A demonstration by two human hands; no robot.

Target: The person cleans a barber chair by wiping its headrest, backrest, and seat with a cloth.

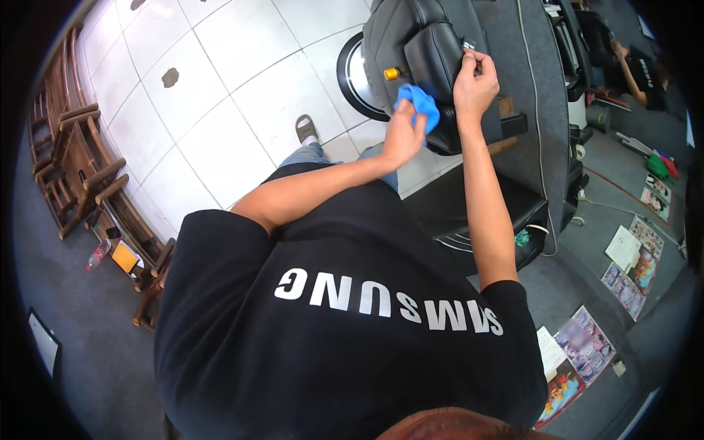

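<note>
My left hand (405, 137) is closed on a crumpled blue cloth (419, 105), slightly smeared by motion, beside a black padded chair (433, 59). Farther up and to the right, my right hand (477, 84) pinches a small silvery piece (468, 45) at the chair's far edge, between thumb and fingertips. What exactly the piece is cannot be made out. A yellow knob (392, 74) sticks out from the chair's near side, just above the cloth.
The chair's round metal base (356, 73) stands on white floor tiles (198, 110). Wooden chairs (88, 161) line the left. A dark seat (469, 198) lies below my right forearm. At right, a mirror (623, 169) reflects an arm and pictures; a white cable (534, 95) runs beside it.
</note>
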